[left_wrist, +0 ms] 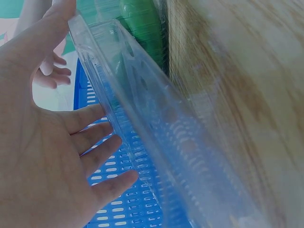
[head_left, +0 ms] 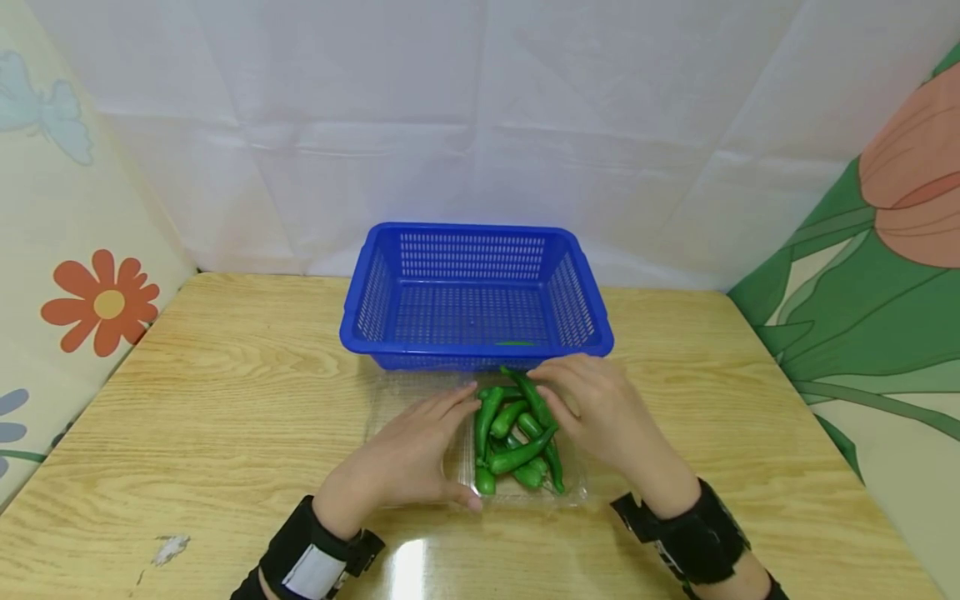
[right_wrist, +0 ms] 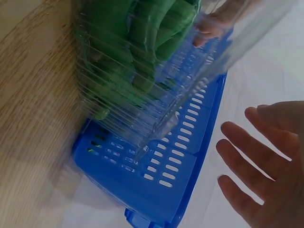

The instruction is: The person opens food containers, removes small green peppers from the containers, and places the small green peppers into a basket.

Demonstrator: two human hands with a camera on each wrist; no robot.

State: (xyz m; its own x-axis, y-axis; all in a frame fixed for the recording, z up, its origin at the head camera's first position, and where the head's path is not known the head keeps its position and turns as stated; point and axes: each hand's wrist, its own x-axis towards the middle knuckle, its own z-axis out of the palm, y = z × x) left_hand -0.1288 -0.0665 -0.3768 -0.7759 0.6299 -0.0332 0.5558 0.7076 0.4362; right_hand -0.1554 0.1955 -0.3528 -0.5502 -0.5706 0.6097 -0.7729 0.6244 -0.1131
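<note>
Several green chili peppers (head_left: 517, 442) lie heaped in the right half of a clear plastic clamshell box (head_left: 570, 487), which sits opened out on the table. At its left my left hand (head_left: 408, 454) spans the pepper-filled half. In the left wrist view, the left thumb touches the rim of the clear box (left_wrist: 142, 114), and the other fingers extend loosely along it. My right hand (head_left: 592, 404) hovers at the upper right of the peppers. Seen from the right wrist, its fingers (right_wrist: 247, 142) are spread apart and hold nothing.
Directly behind the box stands a blue perforated basket (head_left: 476, 354), with a bit of green (head_left: 515, 342) showing near its front wall. The wooden table (head_left: 247, 400) meets a white cloth backdrop (head_left: 300, 167), with patterned panels at both sides.
</note>
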